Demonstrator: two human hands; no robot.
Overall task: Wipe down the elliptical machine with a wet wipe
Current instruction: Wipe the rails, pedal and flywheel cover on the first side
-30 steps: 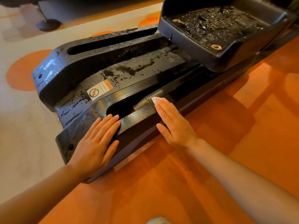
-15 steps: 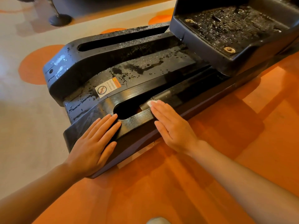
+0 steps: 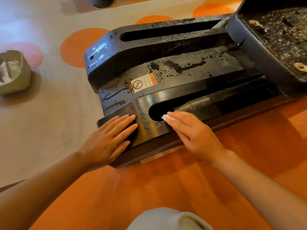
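Observation:
The black rear base of the elliptical machine [image 3: 174, 68] lies on the floor, wet with droplets, a warning sticker [image 3: 144, 82] on its middle deck. My left hand [image 3: 108, 140] rests flat, fingers straight, on the near left corner of the base. My right hand [image 3: 191, 131] presses a small white wet wipe [image 3: 166, 117] with straight fingers onto the near rail, at the rounded end of the slot [image 3: 157, 112]. Only the wipe's tip shows past my fingertips. A black foot pedal [image 3: 272, 44] sits at the upper right.
The floor is orange near me and beige with orange circles beyond [image 3: 49, 122]. A pale bag or container [image 3: 11, 72] sits at the left edge. A dark round stand foot [image 3: 101, 1] is at the top. My knee in light fabric [image 3: 167, 219] shows at the bottom.
My right hand has slid the wipe leftward along the near rail to the slot's rounded end. My left hand stays flat on the corner. My view shifted left, bringing the pale container in.

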